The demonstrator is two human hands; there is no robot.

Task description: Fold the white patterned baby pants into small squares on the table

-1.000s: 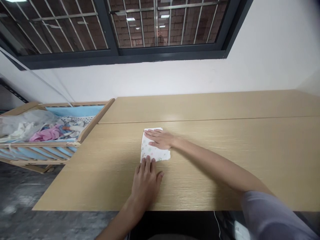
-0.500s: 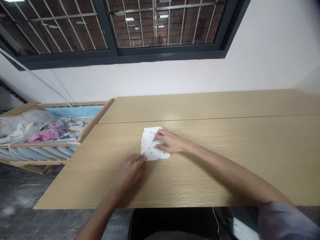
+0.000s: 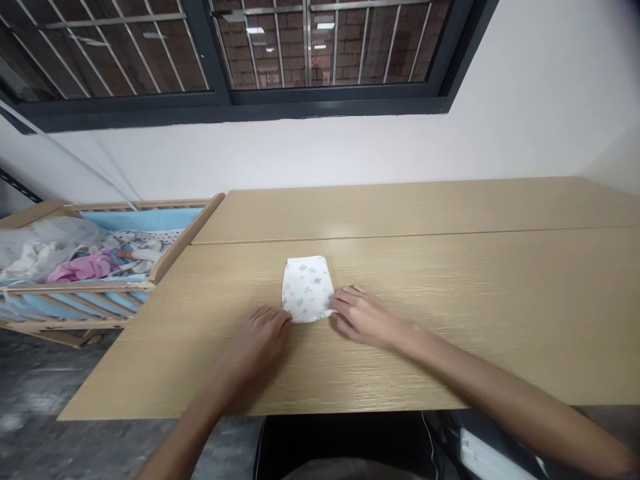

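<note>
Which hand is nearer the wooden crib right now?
Left. Left hand touches the folded cloth at its near-left corner, toward the crib; right hand is at the near-right corner, farther away.

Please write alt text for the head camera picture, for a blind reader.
Two bare hands, left hand and right hand, touch the near corners of a small folded printed cloth on a wooden table. A wooden cot with clothes stands at left.

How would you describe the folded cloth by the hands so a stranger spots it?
On the wooden table below the barred window, the left hand and right hand rest at the near corners of a folded cloth. It is the only fabric there, white with tiny pastel prints.
</note>
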